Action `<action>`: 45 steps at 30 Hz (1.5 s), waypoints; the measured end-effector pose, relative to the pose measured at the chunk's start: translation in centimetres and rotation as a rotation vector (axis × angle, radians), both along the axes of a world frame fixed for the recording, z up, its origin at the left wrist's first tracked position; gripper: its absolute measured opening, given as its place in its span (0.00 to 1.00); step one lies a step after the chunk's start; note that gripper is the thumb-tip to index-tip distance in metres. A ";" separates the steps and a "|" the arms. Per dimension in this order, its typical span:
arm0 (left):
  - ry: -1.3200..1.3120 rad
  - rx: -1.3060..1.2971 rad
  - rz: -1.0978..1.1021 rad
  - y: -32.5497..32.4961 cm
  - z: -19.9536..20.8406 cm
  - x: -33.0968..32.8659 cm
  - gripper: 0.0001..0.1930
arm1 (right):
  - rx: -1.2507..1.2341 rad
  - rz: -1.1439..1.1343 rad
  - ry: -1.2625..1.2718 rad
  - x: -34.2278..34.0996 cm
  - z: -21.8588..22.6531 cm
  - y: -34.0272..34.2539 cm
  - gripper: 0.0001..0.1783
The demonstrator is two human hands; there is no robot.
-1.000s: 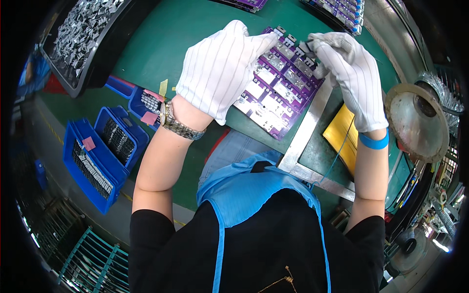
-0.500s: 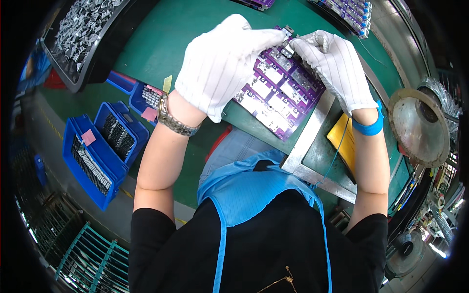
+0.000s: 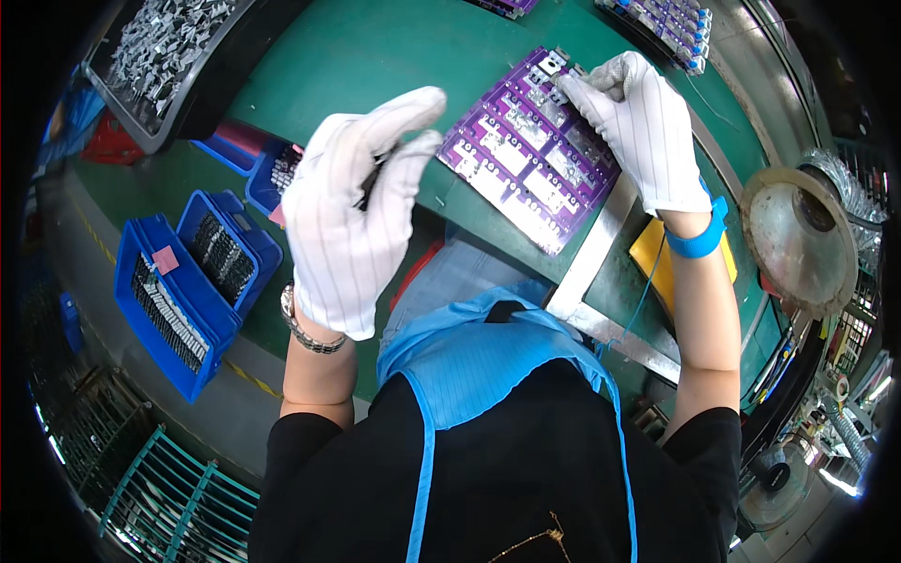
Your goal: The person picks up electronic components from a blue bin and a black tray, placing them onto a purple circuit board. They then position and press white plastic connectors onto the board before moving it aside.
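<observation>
A purple circuit board lies tilted on the green table, in front of the person, its lower right side close to the metal strip along the table edge. The right hand, in a white striped glove, is at the board's upper right side, with thumb and fingers bent together over the small parts there; whether they pinch one of these cannot be told, as the glove hides the tips. The left hand, gloved the same way, is raised clear of the board to its left, thumb and forefinger curved and spread apart; the inside of the palm is hard to see. A watch circles the left wrist, and a blue band the right one, near a yellow folder. At upper left stands a black bin heaped with small grey pieces. Below it, to the left of the person, sit blue trays with rows of dark and pale parts, a pink slip on one. Another purple board with parts fitted is at upper right. The person wears a blue apron and a black top.
</observation>
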State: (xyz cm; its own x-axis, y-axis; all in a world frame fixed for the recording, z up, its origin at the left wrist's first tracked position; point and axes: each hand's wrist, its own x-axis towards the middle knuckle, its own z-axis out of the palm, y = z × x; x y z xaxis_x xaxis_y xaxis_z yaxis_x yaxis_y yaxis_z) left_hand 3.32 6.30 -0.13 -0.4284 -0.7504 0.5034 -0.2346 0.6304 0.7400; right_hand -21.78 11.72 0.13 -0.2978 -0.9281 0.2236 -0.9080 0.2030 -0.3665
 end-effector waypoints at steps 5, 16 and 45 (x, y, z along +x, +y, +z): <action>0.137 0.296 0.148 2.6 1.0 2.3 0.10 | -0.165 0.007 -0.217 0.8 3.4 1.9 0.18; 0.307 0.669 -0.077 8.1 -2.0 8.4 0.18 | 0.120 -0.130 -1.252 7.8 6.5 27.4 0.13; 0.426 0.803 -0.042 16.6 -1.6 14.4 0.12 | -0.111 -0.759 -1.078 -4.1 -15.8 50.5 0.23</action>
State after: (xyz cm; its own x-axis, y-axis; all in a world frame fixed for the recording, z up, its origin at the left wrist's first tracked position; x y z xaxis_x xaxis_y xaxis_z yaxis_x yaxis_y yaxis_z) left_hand 17.70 22.85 -1.77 -0.3602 -0.9319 -0.0419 0.1711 -0.1101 0.9791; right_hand -25.84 62.25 -15.68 -0.8073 -0.4454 -0.3872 0.1716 0.4506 -0.8761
